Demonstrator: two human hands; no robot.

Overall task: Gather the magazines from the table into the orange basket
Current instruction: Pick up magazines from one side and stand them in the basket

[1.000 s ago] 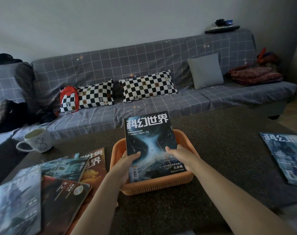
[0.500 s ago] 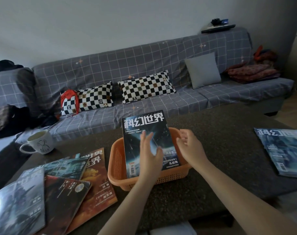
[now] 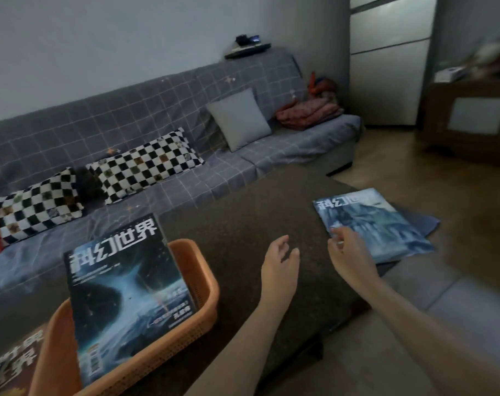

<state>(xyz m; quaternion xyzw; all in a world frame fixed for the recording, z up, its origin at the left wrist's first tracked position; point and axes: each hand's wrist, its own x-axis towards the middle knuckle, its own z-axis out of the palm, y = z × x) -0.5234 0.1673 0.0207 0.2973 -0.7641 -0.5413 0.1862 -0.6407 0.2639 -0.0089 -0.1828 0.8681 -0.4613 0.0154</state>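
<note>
1. Resting tilted in the orange basket (image 3: pixel 203 281), one dark magazine (image 3: pixel 128 292) with a black-hole cover is its only visible content; the lower edge sits inside the basket and the upper edge sticks out above the far rim.
2. The basket stands on the dark counter (image 3: pixel 243 224), toward its left side.
3. A pale blue magazine (image 3: pixel 377 224) lies flat at the counter's right end, with a darker one (image 3: pixel 423 221) partly showing beneath it and overhanging the edge.
4. At the lower left corner, another magazine (image 3: pixel 17 364) with a brown cover lies on the counter just beside the basket, cut off by the frame.
5. The left hand (image 3: pixel 280 264) is over bare counter between the basket and the pale blue magazine; its grip is released, fingers loosely spread, holding nothing.
6. The right hand (image 3: pixel 351 252) is at the near left corner of the pale blue magazine, fingers curled at its edge; whether the grip has closed on the cover cannot be told.
7. A grey checked sofa (image 3: pixel 186 115) with two chequered cushions (image 3: pixel 146 164) stands behind the counter.
</note>
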